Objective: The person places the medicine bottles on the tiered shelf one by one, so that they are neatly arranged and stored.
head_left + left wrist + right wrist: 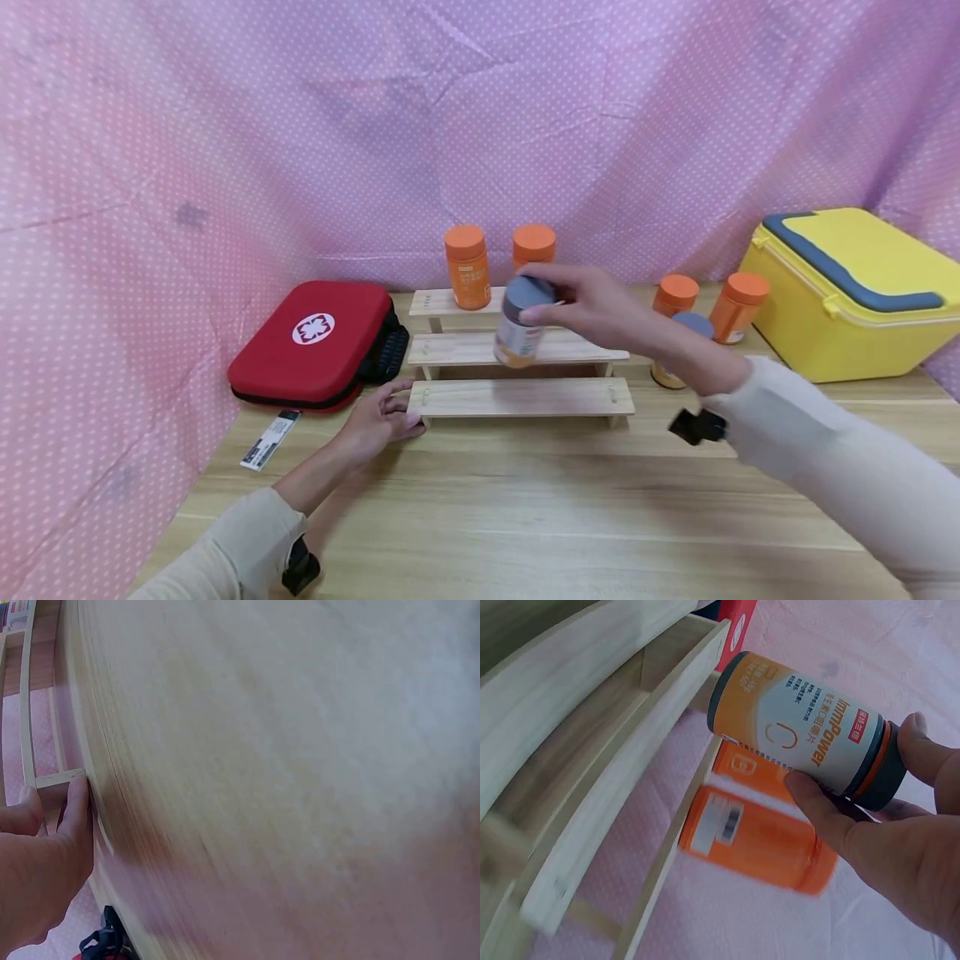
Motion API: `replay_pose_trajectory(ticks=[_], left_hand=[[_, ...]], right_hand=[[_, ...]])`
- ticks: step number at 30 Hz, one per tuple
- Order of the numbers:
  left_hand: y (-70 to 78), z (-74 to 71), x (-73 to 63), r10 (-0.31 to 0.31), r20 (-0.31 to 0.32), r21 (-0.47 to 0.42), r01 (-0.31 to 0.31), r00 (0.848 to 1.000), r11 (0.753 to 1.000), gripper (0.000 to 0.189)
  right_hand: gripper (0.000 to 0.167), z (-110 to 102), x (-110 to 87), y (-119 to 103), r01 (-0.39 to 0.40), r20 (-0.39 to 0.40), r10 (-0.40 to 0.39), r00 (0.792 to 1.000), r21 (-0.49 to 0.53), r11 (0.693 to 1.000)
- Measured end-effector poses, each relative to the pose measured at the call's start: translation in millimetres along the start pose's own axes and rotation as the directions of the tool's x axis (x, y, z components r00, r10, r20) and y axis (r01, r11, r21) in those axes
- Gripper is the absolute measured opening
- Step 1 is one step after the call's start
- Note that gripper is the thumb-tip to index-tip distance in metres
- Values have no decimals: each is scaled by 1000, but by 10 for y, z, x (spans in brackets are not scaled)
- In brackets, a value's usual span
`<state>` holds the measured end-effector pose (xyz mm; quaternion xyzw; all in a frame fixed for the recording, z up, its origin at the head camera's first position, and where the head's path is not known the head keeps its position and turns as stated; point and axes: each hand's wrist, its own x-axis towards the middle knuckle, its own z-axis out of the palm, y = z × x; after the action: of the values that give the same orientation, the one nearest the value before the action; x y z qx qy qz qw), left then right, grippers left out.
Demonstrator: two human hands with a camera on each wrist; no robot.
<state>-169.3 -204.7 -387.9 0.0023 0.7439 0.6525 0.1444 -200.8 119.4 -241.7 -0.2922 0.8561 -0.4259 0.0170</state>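
My right hand (592, 307) grips a bottle with a dark grey cap (522, 323) by its top, above the middle step of a three-tier wooden rack (525, 398). In the right wrist view the bottle (799, 727) shows a white and orange label, with thumb and fingers around the cap end. My left hand (378, 423) holds the left end of the rack's lowest step, fingers and thumb around its end support in the left wrist view. Two orange bottles stand on the top step: one at left (468, 268) and one (534, 243) partly hidden behind the right hand.
A red first-aid case (311, 342) lies at left, a white labelled strip (270, 439) before it. On the right, two orange bottles (738, 308) and a grey-capped bottle (667, 375) stand beside a yellow box (847, 300). A pink dotted cloth (420, 125) hangs behind the wooden table.
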Motion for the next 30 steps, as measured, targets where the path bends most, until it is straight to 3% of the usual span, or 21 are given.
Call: replay_pose_trajectory(ticks=[5, 11, 23, 30], left_hand=[[-5, 7, 9, 5, 14, -6, -5, 1000, 1000, 58], [-8, 2, 22, 5, 25, -6, -4, 1000, 1000, 58], [6, -8, 20, -7, 13, -7, 7, 1000, 1000, 58], [6, -7, 13, -11, 1, 1, 11, 1000, 1000, 57]], right_hand=[[45, 240, 383, -53, -11, 36, 10, 999, 26, 1000], [57, 396, 598, -39, -53, 66, 54, 996, -15, 998], [58, 495, 732, -40, -93, 116, 100, 988, -65, 994], [61, 480, 652, -11, -47, 101, 47, 994, -3, 999]])
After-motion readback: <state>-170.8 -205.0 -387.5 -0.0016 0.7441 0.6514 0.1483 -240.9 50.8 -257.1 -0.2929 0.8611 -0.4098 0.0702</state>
